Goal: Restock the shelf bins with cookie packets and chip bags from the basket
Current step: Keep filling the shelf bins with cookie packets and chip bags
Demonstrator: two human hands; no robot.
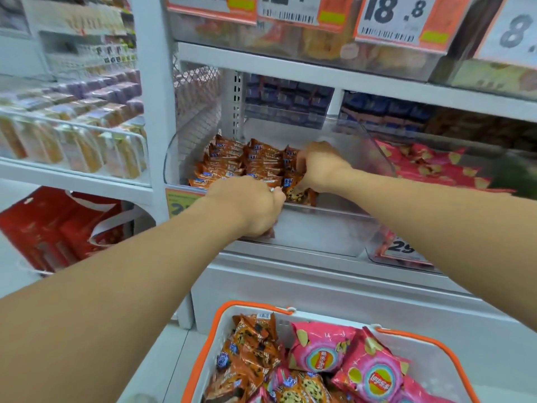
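Hands, left (pixel 250 206) and right (pixel 321 167), each grip crinkly orange cookie packets (pixel 261 164) in clear plastic bin (pixel 316 228).

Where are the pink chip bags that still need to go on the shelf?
In the head view, the pink chip bags sit in the orange-rimmed basket at the bottom, right of the orange cookie packets, below both hands.

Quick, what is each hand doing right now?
Left hand: fingers curled at the clear bin's front; holding anything cannot be told.
Right hand: gripping a cookie packet.
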